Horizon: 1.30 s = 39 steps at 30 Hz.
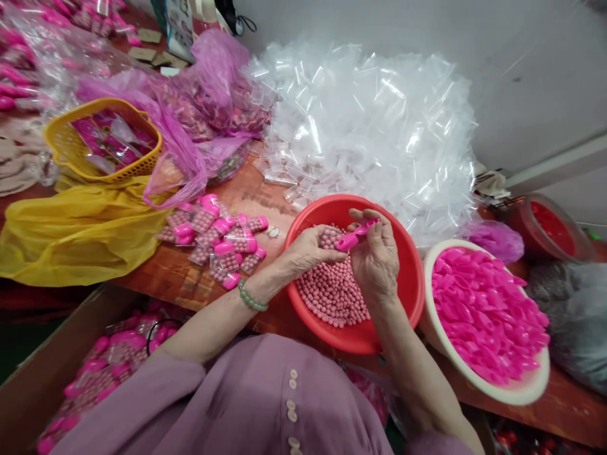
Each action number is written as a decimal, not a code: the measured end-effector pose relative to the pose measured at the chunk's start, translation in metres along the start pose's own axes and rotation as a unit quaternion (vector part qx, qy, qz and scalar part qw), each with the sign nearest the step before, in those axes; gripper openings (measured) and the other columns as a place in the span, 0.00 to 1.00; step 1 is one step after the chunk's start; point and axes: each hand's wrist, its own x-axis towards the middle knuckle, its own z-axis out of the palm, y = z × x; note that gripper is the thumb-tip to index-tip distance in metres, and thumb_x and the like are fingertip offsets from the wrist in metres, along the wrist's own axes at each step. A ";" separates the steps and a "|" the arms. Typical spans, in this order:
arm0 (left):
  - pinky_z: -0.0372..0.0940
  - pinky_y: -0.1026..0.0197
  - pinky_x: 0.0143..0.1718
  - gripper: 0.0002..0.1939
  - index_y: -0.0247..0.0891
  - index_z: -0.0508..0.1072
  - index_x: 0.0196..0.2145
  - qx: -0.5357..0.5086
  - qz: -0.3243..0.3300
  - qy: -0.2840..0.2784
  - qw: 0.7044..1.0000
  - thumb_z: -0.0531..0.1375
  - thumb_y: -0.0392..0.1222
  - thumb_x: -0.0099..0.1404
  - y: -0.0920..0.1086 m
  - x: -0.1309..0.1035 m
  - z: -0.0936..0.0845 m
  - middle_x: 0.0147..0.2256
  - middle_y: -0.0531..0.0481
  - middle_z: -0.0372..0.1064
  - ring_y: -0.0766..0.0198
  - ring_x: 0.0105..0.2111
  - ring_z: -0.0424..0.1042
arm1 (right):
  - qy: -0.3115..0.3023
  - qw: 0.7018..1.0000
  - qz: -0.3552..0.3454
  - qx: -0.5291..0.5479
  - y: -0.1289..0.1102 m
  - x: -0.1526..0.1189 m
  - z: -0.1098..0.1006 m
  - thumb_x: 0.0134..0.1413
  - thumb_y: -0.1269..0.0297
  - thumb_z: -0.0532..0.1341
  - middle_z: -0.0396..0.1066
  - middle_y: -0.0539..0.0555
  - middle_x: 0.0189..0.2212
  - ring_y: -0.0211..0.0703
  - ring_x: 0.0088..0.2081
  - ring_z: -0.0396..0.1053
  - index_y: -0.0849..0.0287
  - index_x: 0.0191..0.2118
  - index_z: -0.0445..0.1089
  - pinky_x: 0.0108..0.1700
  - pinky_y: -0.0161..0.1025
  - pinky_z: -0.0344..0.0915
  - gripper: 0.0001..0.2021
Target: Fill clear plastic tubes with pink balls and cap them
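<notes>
Many clear plastic sleeves [374, 126] lie heaped at the upper centre of the frame. Below them, your red basin [411, 278] holds pink beads [332, 292]; just right of it, your white tub [533, 388] is full of bright pink plastic pieces [486, 316]. Left of centre, bead-filled packets [225, 237] lie in a loose group on the table [177, 268]. Over the basin, your right hand [377, 256] pinches one pink piece [355, 236] between thumb and fingers, the other fingers curled. Your left hand [315, 249] pinches a small bead-filled sleeve [329, 238], its near end against that piece.
</notes>
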 end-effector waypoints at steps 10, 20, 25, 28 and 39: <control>0.66 0.60 0.46 0.21 0.33 0.72 0.39 0.057 0.039 0.053 0.996 0.71 0.35 0.47 0.010 -0.006 0.002 0.37 0.50 0.73 0.66 0.39 0.71 | -0.116 0.912 -0.101 -0.380 -0.021 -0.014 -0.030 0.65 0.61 0.57 0.77 0.57 0.48 0.45 0.50 0.74 0.56 0.53 0.71 0.55 0.47 0.69 0.14; 0.63 0.64 0.38 0.15 0.35 0.69 0.34 0.121 0.042 0.043 0.991 0.69 0.38 0.50 0.005 -0.003 0.000 0.31 0.55 0.68 0.69 0.32 0.67 | -0.107 0.833 -0.218 -0.496 -0.010 -0.023 -0.023 0.61 0.63 0.62 0.80 0.54 0.37 0.41 0.35 0.78 0.57 0.45 0.75 0.38 0.37 0.74 0.09; 0.63 0.63 0.40 0.17 0.35 0.70 0.35 0.111 0.044 0.034 0.992 0.70 0.38 0.49 0.003 -0.002 -0.001 0.33 0.54 0.68 0.68 0.34 0.66 | -0.159 0.843 -0.214 -0.467 -0.013 -0.021 -0.026 0.61 0.65 0.61 0.79 0.57 0.42 0.44 0.41 0.78 0.58 0.48 0.74 0.45 0.40 0.75 0.11; 0.63 0.62 0.42 0.14 0.34 0.71 0.37 0.107 0.048 0.005 0.993 0.67 0.39 0.53 0.006 -0.003 -0.001 0.35 0.52 0.69 0.67 0.36 0.68 | -0.138 0.896 -0.120 -0.406 -0.019 -0.012 -0.033 0.61 0.63 0.61 0.79 0.54 0.40 0.42 0.38 0.78 0.55 0.47 0.75 0.43 0.40 0.75 0.10; 0.60 0.63 0.36 0.14 0.34 0.73 0.36 -0.003 -0.019 -0.098 0.995 0.68 0.40 0.52 0.006 -0.001 0.001 0.28 0.55 0.62 0.69 0.31 0.64 | -0.100 0.931 -0.097 -0.338 -0.022 0.005 -0.011 0.61 0.60 0.62 0.79 0.54 0.40 0.42 0.42 0.76 0.56 0.45 0.75 0.47 0.42 0.74 0.11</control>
